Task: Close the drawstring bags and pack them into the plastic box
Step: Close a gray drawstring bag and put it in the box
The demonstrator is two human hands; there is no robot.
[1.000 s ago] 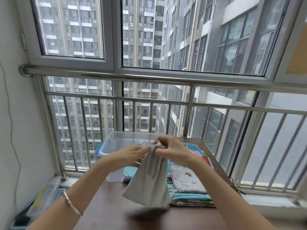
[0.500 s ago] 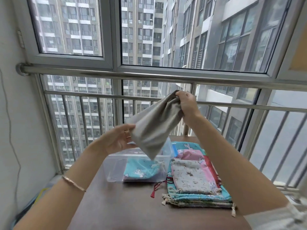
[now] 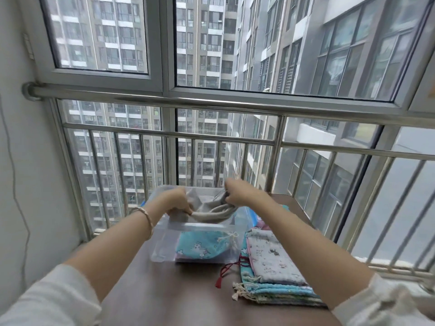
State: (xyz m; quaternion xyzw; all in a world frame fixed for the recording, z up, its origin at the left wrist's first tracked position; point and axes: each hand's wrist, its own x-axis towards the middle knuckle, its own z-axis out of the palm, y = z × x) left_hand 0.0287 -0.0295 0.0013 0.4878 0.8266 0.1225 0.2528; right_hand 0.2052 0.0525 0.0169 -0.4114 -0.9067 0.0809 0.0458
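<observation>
A grey drawstring bag (image 3: 211, 211) hangs slack over the open top of the clear plastic box (image 3: 164, 241). My left hand (image 3: 176, 200) grips its left end and my right hand (image 3: 237, 192) grips its right end, both above the box. Inside the box lies a blue bag with white animal prints (image 3: 200, 245), its cord drawn tight. Right of the box lies a flat stack of printed drawstring bags (image 3: 270, 267), a white patterned one on top.
The box and the stack sit on a brown table (image 3: 176, 297). A red tasselled cord (image 3: 227, 270) trails from the stack toward the box. A steel railing and window (image 3: 211, 102) stand just behind the table, a white wall (image 3: 23, 184) on the left.
Both hands came down with the grey bag from in front of the window to just over the box. The bag now sags between them instead of being stretched out.
</observation>
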